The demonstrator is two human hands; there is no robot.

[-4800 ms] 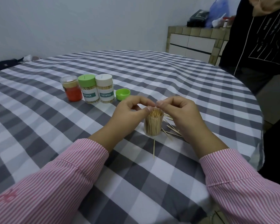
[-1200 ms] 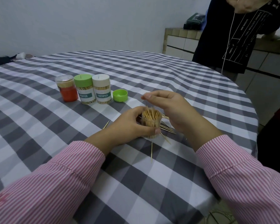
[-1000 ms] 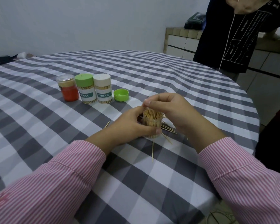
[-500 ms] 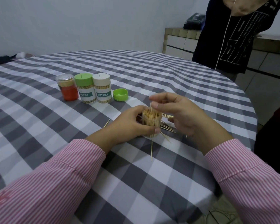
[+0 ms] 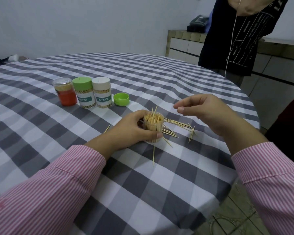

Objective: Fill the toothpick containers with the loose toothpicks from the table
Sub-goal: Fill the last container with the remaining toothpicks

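**Left hand steadies the open container, right hand lifted empty**

From my seat I see the left hand (image 5: 134,129) wrapped around the open toothpick container (image 5: 153,128), thumb across its lower front, fingers curled behind it. The container stands upright on the checked counter (image 5: 41,133), packed with toothpicks; two sticks (image 5: 154,110) poke up above the rest at a slant.

My right hand (image 5: 205,114) hovers above and to the right of the container, apart from it. Its fingers are loosely curled with the thumb and forefinger tips near each other, and I see nothing held between them.

Loose toothpicks (image 5: 176,124) lie scattered on the cloth just right of the container, a single one (image 5: 153,155) lies in front of it, and another (image 5: 107,128) sits left of the left hand.

Further back stand three closed containers in a row: an orange-filled one (image 5: 64,94), a green-lidded one (image 5: 84,92) and a white-lidded one (image 5: 102,92). A loose green lid (image 5: 121,99) rests upturned just beside them.

A person in dark clothing (image 5: 236,36) stands past the counter's far edge.
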